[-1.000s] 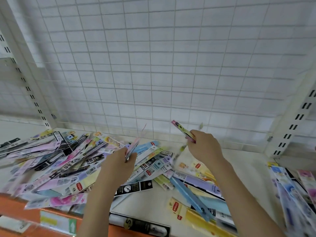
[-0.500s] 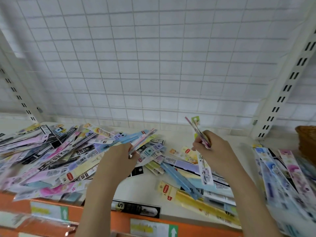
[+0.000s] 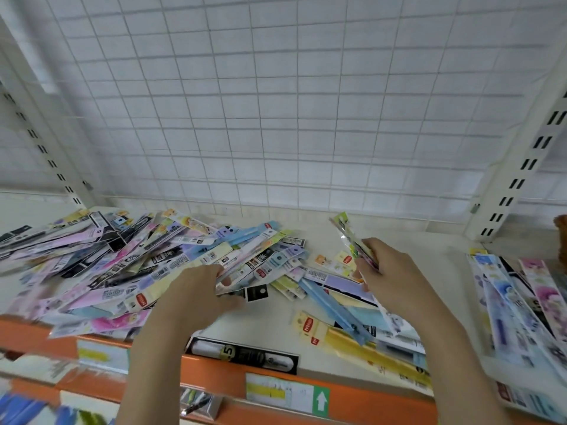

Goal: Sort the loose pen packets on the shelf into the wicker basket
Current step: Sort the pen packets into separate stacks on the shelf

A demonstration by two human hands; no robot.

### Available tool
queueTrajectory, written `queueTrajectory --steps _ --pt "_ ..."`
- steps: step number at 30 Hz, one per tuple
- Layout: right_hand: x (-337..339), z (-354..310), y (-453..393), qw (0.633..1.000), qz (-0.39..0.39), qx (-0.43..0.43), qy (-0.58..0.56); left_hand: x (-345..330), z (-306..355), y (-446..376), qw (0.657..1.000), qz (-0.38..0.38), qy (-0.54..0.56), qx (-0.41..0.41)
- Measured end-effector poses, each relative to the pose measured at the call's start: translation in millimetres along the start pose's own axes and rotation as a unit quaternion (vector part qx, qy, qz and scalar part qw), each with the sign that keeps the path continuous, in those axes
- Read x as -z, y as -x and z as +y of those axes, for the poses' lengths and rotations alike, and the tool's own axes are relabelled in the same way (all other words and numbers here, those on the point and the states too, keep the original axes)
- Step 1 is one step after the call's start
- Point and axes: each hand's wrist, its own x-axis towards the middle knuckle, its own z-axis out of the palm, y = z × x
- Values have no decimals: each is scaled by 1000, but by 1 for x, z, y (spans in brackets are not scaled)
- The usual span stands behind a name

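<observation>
Shelf [image 3: 270, 329] shifted left; basket [image 3: 561, 231] leaving.

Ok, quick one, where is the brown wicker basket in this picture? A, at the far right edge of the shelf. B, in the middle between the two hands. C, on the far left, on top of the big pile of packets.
A: only a sliver of the brown wicker basket shows, at the right edge of the white shelf, beyond the right hand.
</observation>
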Motion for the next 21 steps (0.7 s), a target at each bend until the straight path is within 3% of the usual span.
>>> queueTrajectory --steps 3,9,14,17,21 --pt "-4 2 0 1000 9 8 8 -4 -4 4 999 -22 -28 -5" --pt "-2 2 0 998 37 28 38 -7 -5 -2 985 157 -26 -59" --pt "8 -1 1 999 25 19 19 0 10 -4 965 221 -26 -135" --pt "13 0 1 1000 22 5 22 1 18 -5 957 235 -21 -167" --pt "18 13 -9 993 8 -41 110 -5 24 -10 950 226 3 -216"
